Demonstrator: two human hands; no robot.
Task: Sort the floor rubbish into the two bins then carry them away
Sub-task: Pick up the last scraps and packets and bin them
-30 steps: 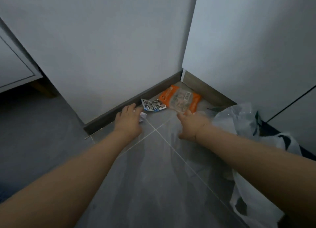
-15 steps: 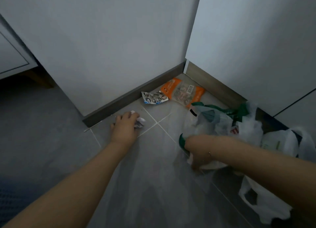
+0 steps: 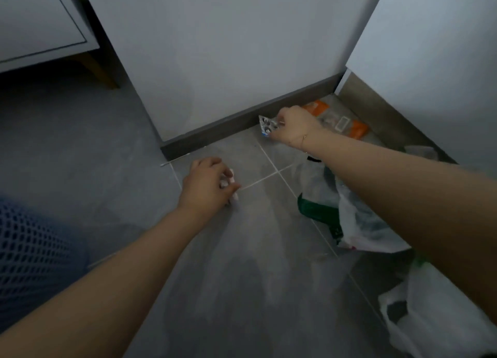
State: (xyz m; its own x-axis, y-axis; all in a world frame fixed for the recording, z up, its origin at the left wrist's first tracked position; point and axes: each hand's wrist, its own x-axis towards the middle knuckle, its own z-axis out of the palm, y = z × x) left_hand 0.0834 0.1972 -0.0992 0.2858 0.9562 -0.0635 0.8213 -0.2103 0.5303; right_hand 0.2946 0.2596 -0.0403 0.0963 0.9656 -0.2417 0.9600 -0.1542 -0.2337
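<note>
My left hand (image 3: 207, 184) is closed around a small crumpled white paper (image 3: 227, 182) just above the grey floor tiles. Over in the corner by the skirting board, my right hand (image 3: 295, 126) pinches a silver blister pack (image 3: 265, 126) at floor level. An orange and clear snack wrapper (image 3: 339, 121) lies flat in the corner just behind that hand. A white plastic bag with green print (image 3: 357, 218) lies open on the floor under my right forearm. A second white bag (image 3: 435, 322) sits at the lower right.
White walls (image 3: 242, 48) meet at the corner with a dark skirting board (image 3: 215, 132). A thin cotton swab (image 3: 172, 162) lies by the skirting's left end. A white cabinet on a wooden leg (image 3: 94, 67) stands upper left. A blue mesh thing (image 3: 29, 253) is at the left edge.
My right hand left the green-printed bag and reached forward to the blister pack in the corner. My left hand drew back toward me with the crumpled paper.
</note>
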